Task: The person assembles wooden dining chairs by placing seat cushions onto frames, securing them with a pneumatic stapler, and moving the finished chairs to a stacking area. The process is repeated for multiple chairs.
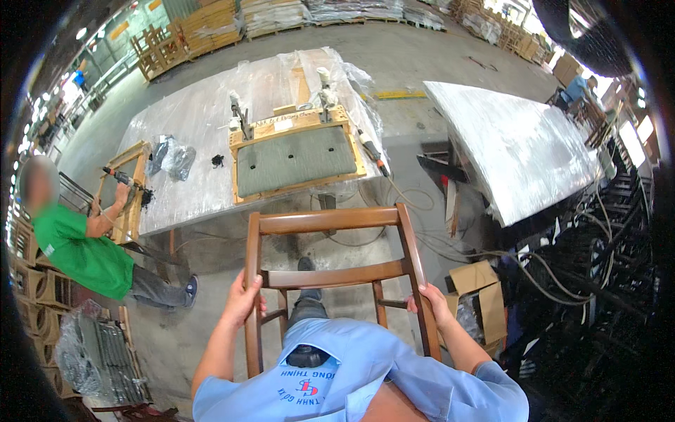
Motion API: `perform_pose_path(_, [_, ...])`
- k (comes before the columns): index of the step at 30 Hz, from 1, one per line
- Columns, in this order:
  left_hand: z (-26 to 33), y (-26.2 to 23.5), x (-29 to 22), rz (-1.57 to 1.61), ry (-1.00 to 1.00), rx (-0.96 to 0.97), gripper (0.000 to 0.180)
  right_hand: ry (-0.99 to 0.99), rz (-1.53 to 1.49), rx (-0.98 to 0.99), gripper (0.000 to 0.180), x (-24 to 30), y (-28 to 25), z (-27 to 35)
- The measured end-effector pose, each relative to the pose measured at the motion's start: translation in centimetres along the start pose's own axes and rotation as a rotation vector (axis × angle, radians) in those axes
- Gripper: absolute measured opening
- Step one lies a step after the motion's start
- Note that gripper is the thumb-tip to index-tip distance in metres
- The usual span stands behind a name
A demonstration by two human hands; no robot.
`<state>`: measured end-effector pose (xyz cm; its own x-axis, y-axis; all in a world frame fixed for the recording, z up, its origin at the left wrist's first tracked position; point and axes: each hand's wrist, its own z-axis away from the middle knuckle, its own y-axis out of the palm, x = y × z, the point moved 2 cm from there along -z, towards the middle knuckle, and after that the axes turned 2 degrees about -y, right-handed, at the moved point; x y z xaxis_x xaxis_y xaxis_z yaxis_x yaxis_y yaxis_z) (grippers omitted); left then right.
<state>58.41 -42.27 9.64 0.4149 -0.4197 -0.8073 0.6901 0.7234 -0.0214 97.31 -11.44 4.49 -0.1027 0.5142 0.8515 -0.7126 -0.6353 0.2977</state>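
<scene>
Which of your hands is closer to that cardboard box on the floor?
Right. The right hand grips the chair frame just left of the cardboard box; the left hand holds the frame's far side.

Single head view looks steeply down, close above the chair frame (334, 274)

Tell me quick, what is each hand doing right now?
Left hand: closed on the left upright of the wooden chair frame.
Right hand: closed on the frame's right upright.
</scene>
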Motion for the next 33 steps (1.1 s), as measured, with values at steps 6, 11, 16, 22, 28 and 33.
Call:
perform_pose_path(6, [-9.9, -5.3, -6.5, 0.215, 0.031, 0.060, 0.044, 0.123, 0.114, 0.035, 0.040, 8.1, 6.6, -15.0])
perform_pose_path(11, [-16.4, -7.3, -11.5, 0.329, -0.005, 0.048, 0.034, 0.194, 0.132, 0.053, 0.042, 13.2, 10.4, -23.2])
perform_pose_path(16, [-22.9, -8.7, -14.3, 0.358, -0.099, 0.012, 0.048, 0.257, 0.179, -0.017, 0.051, 17.8, 13.5, -30.0])
perform_pose_path(22, [-25.8, -8.5, -16.5, 0.307, -0.178, -0.045, 0.057, 0.324, 0.065, -0.018, 0.042, 16.6, 12.4, -35.3])
perform_pose_path(28, [-26.8, -8.7, -15.7, 0.282, -0.267, -0.099, 0.059, 0.323, -0.019, -0.020, 0.040, 14.9, 12.3, -35.3])
perform_pose_path(33, [-27.2, -8.6, -16.1, 0.237, -0.331, -0.117, 0.051, 0.314, -0.017, -0.035, 0.037, 15.4, 12.4, -35.6])
